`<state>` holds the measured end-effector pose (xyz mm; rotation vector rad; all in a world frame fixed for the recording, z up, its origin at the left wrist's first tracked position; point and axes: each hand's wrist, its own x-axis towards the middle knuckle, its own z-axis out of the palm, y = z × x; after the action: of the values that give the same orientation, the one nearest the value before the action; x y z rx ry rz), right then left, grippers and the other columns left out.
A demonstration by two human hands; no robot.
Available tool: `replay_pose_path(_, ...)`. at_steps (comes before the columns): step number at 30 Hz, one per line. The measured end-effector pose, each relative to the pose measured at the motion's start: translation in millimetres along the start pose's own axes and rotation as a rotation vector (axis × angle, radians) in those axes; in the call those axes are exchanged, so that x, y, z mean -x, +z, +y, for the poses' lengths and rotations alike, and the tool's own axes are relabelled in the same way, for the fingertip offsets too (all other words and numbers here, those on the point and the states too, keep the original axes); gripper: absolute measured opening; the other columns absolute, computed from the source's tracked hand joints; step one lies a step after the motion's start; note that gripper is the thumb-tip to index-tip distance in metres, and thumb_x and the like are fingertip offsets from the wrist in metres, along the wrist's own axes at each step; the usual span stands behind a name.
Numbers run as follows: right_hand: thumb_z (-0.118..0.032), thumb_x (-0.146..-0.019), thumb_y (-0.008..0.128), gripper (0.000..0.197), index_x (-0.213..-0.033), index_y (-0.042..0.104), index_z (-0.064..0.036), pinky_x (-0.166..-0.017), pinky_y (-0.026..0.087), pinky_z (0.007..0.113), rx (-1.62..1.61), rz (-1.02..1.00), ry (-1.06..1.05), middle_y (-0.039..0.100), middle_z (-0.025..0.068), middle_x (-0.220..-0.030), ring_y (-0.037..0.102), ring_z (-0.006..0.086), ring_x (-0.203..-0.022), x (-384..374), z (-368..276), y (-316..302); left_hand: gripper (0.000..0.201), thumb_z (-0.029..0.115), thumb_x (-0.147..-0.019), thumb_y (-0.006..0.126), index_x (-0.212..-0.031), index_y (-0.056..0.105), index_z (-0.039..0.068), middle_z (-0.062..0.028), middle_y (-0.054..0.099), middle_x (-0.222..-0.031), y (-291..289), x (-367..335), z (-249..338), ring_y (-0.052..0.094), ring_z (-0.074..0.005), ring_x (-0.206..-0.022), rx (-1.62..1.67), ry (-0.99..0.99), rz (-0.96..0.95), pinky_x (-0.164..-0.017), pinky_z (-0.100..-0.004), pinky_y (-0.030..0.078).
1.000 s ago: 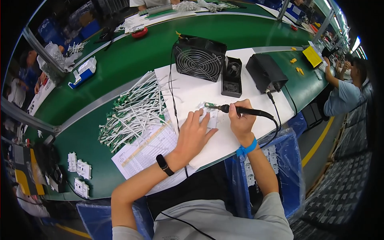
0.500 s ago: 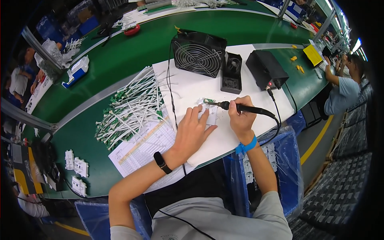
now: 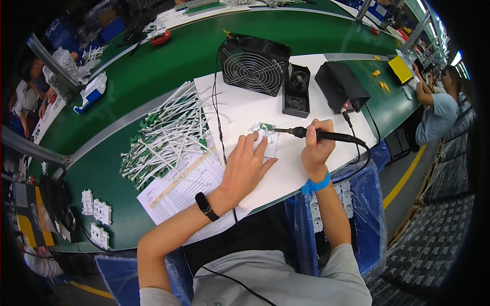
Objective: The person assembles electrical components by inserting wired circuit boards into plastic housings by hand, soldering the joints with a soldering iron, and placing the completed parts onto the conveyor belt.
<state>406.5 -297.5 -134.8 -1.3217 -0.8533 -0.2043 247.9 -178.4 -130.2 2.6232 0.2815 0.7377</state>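
My right hand (image 3: 317,147) is closed round the black grip of a soldering iron (image 3: 326,135). The iron's tip points left and reaches the right edge of a small green circuit board (image 3: 266,126); whether it touches is too small to tell. The board sits at the far end of a white plastic part (image 3: 270,147) on a white sheet. My left hand (image 3: 245,160) holds this part down with its fingertips, thumb stretched out to the side. Left of that hand lies a heap of white wires with green boards (image 3: 166,137).
Beyond my hands stand a black fan (image 3: 252,66), a black iron holder (image 3: 296,92) and a black power unit (image 3: 342,86) with a cable to the iron. Printed paper (image 3: 176,191) lies under my left forearm. White plastic housings (image 3: 102,211) lie left. A co-worker (image 3: 441,109) sits at right.
My right hand has drawn the soldering iron a little to the right, and its tip has shifted from over the board to its right edge. My left hand stays in place.
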Motion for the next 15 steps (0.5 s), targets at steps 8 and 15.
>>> replay_pose_path(8, -0.007, -0.099, 0.060, 0.014, -0.092, 0.048, -0.0050, -0.057, 0.032, 0.024, 0.021, -0.006, -0.008, 0.048, -0.0002, -0.073, 0.040, 0.0060, -0.064, -0.4, 0.4, -0.6, 0.051, 0.025, -0.083, 0.081, -0.121, 0.067, -0.006, -0.0223, 0.061, -0.119, 1.1, 0.3, -1.1, 0.058, -0.0352, -0.107, -0.008, 0.011, 0.011, -0.086, -0.0407, 0.053)
replay_pose_path(15, -0.009, -0.099, 0.062, 0.016, -0.092, 0.049, -0.0047, -0.058, 0.033, 0.023, 0.050, -0.007, -0.021, 0.050, 0.0002, -0.074, 0.041, 0.0057, -0.065, -1.3, 3.2, -1.1, 0.051, 0.028, -0.083, 0.081, -0.121, 0.067, -0.004, -0.0214, 0.062, -0.119, 1.3, -0.3, -2.0, 0.059, -0.0339, -0.106, -0.035, 0.010, 0.010, -0.085, -0.0412, 0.052)
